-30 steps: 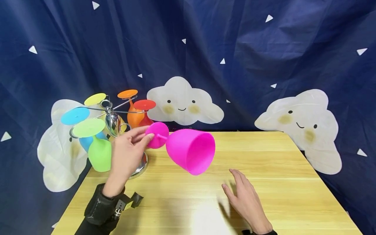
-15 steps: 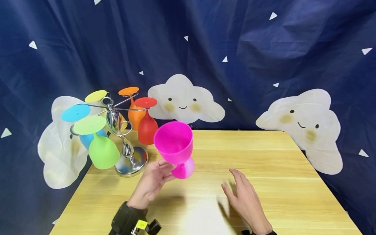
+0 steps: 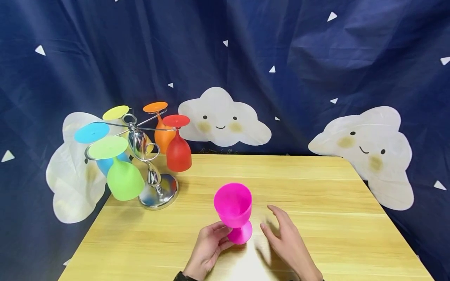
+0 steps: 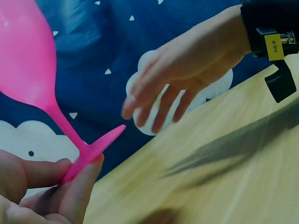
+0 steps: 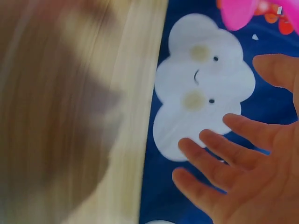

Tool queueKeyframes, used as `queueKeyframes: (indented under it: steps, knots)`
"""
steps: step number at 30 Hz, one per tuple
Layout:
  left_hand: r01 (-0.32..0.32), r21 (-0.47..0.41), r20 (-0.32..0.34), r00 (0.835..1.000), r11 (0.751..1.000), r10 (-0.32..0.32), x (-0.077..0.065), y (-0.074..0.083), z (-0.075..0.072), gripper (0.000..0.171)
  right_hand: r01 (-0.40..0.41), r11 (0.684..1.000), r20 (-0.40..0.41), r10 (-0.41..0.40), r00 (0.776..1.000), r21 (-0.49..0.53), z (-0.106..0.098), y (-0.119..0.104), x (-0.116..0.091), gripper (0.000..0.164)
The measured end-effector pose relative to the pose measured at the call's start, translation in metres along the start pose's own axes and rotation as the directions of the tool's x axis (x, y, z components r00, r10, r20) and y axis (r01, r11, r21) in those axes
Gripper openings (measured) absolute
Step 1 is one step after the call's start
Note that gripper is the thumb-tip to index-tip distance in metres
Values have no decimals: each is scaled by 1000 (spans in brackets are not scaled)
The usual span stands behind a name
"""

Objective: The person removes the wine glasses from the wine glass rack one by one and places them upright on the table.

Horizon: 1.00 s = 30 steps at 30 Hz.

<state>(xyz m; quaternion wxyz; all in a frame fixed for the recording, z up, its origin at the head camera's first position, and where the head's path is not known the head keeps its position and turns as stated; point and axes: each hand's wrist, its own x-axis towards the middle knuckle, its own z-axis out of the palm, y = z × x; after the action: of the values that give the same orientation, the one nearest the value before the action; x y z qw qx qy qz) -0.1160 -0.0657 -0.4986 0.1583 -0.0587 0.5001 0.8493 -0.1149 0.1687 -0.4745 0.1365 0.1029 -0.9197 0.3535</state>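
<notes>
Over the pale wood-grain tabletop [image 3: 337, 238], I see the left hand [image 3: 209, 245] pinching a pink, plastic-looking goblet [image 3: 233, 205] by its foot, rim cropped from left-wrist view; right hand [image 3: 290, 245] near, fingers loosely extended.

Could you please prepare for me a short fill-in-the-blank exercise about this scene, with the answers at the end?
1. The left hand pinches the foot of the ____ goblet.
2. The right hand holds ____.
3. The red goblet hangs upside ____ on the metal rack.
4. Counting the red one, the rack holds ____ goblets.

Missing words: pink; nothing; down; five.
</notes>
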Motion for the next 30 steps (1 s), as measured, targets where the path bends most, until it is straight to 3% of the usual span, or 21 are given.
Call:
queueKeyframes:
  steps: [6,11,15,20,30]
  knots:
    - [19,12,-73,997,1000,-18,-5,-19,10,29,87,983,-14,-86,996,161,6,-8,0,55]
    - [45,10,-97,994,999,-43,-7,-30,18,31,129,958,-11,-131,991,258,8,-12,-1,58]
    - [43,5,-105,994,999,-43,-9,-34,19,32,197,934,6,-208,978,299,13,-13,-3,51]
    - [30,-6,-114,993,1000,-30,-9,-33,17,33,236,921,34,-259,965,310,21,-16,-8,43]
    - [10,-22,-137,991,1000,-13,-11,-30,22,34,184,960,-81,-170,982,211,34,-23,-8,44]
